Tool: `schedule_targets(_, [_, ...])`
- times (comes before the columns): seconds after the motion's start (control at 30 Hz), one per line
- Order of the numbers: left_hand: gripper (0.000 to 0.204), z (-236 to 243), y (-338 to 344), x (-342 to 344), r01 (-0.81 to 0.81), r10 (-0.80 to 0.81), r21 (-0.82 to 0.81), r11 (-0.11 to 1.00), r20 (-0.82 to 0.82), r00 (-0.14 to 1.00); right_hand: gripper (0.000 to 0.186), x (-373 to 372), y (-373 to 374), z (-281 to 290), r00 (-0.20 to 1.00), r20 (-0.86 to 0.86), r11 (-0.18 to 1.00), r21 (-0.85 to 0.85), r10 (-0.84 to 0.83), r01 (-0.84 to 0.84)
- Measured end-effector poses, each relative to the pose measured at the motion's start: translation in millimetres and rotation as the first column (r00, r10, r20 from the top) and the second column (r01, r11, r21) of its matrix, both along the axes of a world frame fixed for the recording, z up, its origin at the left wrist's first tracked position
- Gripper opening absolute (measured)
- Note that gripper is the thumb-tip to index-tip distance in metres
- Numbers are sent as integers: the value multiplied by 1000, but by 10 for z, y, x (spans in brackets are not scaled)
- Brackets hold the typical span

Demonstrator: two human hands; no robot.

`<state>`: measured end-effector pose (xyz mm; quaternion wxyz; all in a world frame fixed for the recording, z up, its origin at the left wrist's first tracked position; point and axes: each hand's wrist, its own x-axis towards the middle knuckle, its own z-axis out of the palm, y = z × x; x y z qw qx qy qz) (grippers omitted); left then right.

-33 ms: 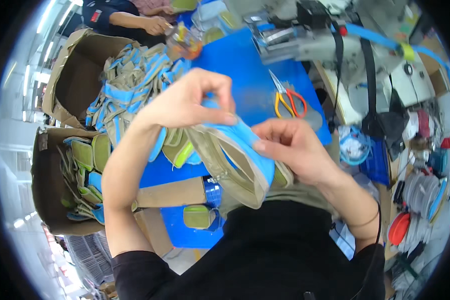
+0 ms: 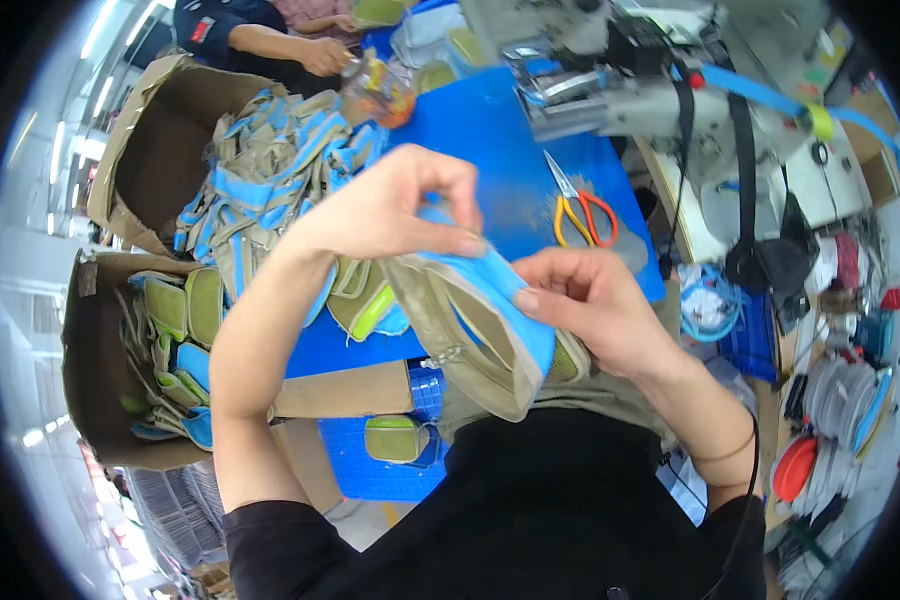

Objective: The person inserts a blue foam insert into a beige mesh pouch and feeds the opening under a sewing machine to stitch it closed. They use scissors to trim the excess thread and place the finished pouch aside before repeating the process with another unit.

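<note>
Close to my body I hold up an unfinished khaki fabric pouch (image 2: 511, 318) with a bright blue lining and an open mouth. My left hand (image 2: 395, 205) is closed, pinching its upper edge between thumb and fingers. Lower and to the right, my right hand (image 2: 600, 305) pinches the blue band at the pouch's other edge. A metal zip pull (image 2: 444, 357) shows on its khaki side. Green mesh fabric (image 2: 568, 360) peeks out beneath my right fingers. Behind the left wrist lies a khaki and lime-green pouch piece (image 2: 362, 298).
Scissors (image 2: 576, 205) with orange and yellow handles lie on the blue table (image 2: 450, 115). A heap of blue and khaki strips (image 2: 260, 180) spills from a carton (image 2: 135, 170). Another carton (image 2: 95, 380) holds green pouches. A sewing machine (image 2: 610, 110) stands far right; a co-worker's hand (image 2: 322, 56) is far left.
The whole view has shifted slightly. Both hands keep the same pinch on the pouch, and nothing has been let go.
</note>
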<state>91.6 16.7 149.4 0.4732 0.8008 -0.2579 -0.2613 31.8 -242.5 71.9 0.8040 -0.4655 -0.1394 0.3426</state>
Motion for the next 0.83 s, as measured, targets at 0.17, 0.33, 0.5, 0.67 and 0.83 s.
schedule_targets(0.17, [16, -308, 77, 63, -22, 18, -57, 998, -81, 997, 25, 54, -6, -190, 1000, -17, 996, -85, -8, 7])
schedule_targets(0.33, [17, -522, 141, 162, -20, 8, -145, 989, -83, 997, 27, 149, 25, -285, 1000, -6, 992, -125, 7, -8])
schedule_targets(0.5, [17, -446, 189, 449, -74, 54, -120, 990, -157, 986, 29, 369, 73, -211, 995, -97, 998, -65, -15, 9])
schedule_targets(0.67, [24, -227, 74, 1038, -74, 38, -160, 984, -221, 975, 31, 738, 76, -16, 978, -170, 991, 26, -123, 130])
schedule_targets(0.83, [32, -258, 96, 1482, -32, 20, -70, 997, -164, 986, 35, 1030, 145, -43, 945, -234, 969, 35, -230, 245])
